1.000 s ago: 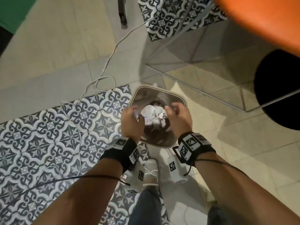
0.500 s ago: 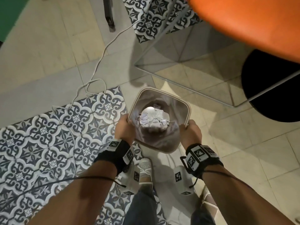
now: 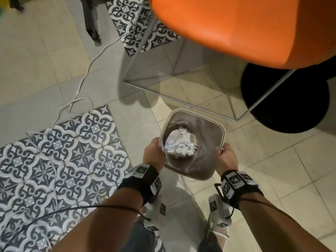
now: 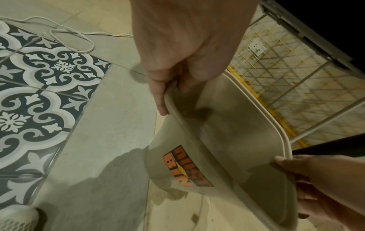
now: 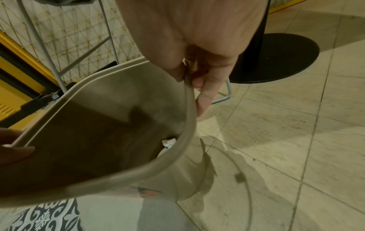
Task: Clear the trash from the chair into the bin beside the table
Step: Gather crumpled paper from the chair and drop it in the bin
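Both hands grip the beige square plastic bin (image 3: pixel 216 124), left hand (image 3: pixel 152 155) at its 9 o'clock rim, right hand (image 3: pixel 227 157) at 3, equally near, crumpled white paper trash (image 3: pixel 180 146) inside.

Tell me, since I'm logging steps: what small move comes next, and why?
Probably set the bin down on the floor. Both the left hand and the right hand grip its rim, and the crumpled paper already lies inside.
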Motion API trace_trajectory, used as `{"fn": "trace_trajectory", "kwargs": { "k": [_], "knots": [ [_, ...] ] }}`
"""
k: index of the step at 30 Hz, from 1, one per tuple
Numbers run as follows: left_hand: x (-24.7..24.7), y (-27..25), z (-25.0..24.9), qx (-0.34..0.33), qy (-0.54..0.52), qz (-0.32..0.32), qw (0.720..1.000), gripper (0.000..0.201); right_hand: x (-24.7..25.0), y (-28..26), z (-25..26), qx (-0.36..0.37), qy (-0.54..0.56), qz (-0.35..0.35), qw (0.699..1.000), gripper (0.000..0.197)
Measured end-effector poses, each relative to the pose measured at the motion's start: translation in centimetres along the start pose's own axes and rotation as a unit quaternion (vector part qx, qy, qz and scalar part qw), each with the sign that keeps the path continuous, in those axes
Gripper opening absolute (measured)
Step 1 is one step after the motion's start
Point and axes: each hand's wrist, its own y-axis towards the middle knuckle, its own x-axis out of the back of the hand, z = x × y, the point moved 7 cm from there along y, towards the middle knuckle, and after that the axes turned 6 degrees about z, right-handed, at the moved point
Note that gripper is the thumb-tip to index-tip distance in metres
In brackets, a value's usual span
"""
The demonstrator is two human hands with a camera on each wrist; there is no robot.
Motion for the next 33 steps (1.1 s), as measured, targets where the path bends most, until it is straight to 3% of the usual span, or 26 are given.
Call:
{"fn": "trace_trajectory", "kwargs": {
  "k": [7,10,13,16,20,25,29,33],
  "knots": [
    [0.1,-0.3,0.4,0.027,0.056,0.025,0.998,0.025,-0.3,0.8,0.1,-0.002,0.004,0.013,1.0,0.025],
    [0.5,-0.4,0.5,0.035,0.078,0.049,0.995,0.034,0.1,0.0,0.5,-0.029,-0.002,0.006,1.0,0.044],
    [1.6,-1.7,0.0,-0.008,0.171,0.036,0.985,0.056,1.2,-3.3,0.9,-0.023,0.004,-0.049,0.999,0.062],
    [3.1,-4.7,-2.5,-0.067,0.241,-0.008,0.968,0.057,2.6,-7.8,0.6,-0.004,0.007,-0.067,0.998,0.065],
    [1.6,-11.2,-6.6,-0.131,0.333,0.048,0.932,0.054,6.2,-13.9,-1.5,-0.04,0.036,-0.044,0.998,0.06],
    [-4.8,-19.9,-11.1,-0.14,0.411,0.182,0.882,0.037,14.2,-19.3,-6.3,-0.046,0.093,-0.049,0.993,0.048],
    [-13.1,-24.8,-17.9,-0.202,0.437,0.211,0.851,0.034,23.9,-21.2,-13.7,-0.028,0.107,-0.102,0.989,0.04],
    [-24.6,-30.6,-25.5,-0.266,0.432,0.242,0.827,0.028,34.8,-22.9,-23.3,-0.029,0.119,-0.176,0.977,0.032]
  ]
}}
